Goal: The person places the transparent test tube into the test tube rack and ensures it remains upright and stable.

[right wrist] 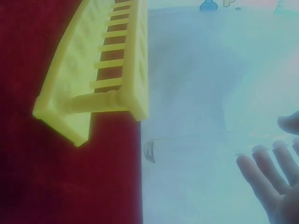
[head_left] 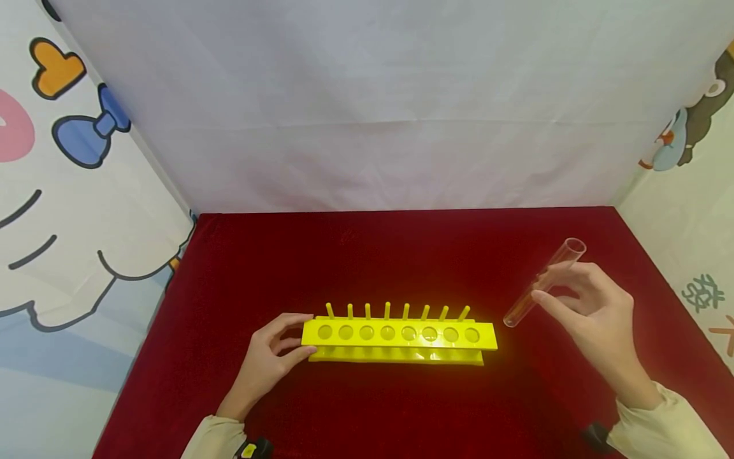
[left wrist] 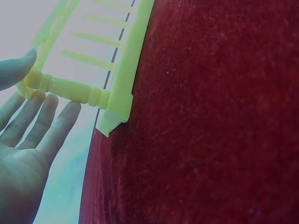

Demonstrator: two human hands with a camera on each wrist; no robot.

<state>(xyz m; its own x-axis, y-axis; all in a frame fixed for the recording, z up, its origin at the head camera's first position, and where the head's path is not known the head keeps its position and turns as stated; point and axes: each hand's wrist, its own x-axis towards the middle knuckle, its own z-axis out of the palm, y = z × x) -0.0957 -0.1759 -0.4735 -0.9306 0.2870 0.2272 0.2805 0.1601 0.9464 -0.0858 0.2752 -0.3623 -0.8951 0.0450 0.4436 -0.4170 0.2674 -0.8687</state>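
yellow rack [head_left: 398, 342] sitting on the red cloth [head_left: 344, 258] | left hand [head_left: 268, 354] has the rack's left end pinched, thumb and fingers | right hand [head_left: 599, 315] pinching a clear tube [head_left: 522, 306], kinda tilted, just off the rack's right end, gap between em

The rack [head_left: 399, 345] looks like smooth, moulded plastic, glossy enough on its top plate to throw bright highlights. The test tube [head_left: 520, 308] is clear and shiny, glass or transparent plastic; which one cannot be told. Red cloth with a matt, velvety nap covers the surface [head_left: 395, 408]. The backdrop [head_left: 401, 83] appears to be matt cloth, lightly creased. The right sleeve [head_left: 668, 426] is soft, wrinkled fabric with a dull finish.
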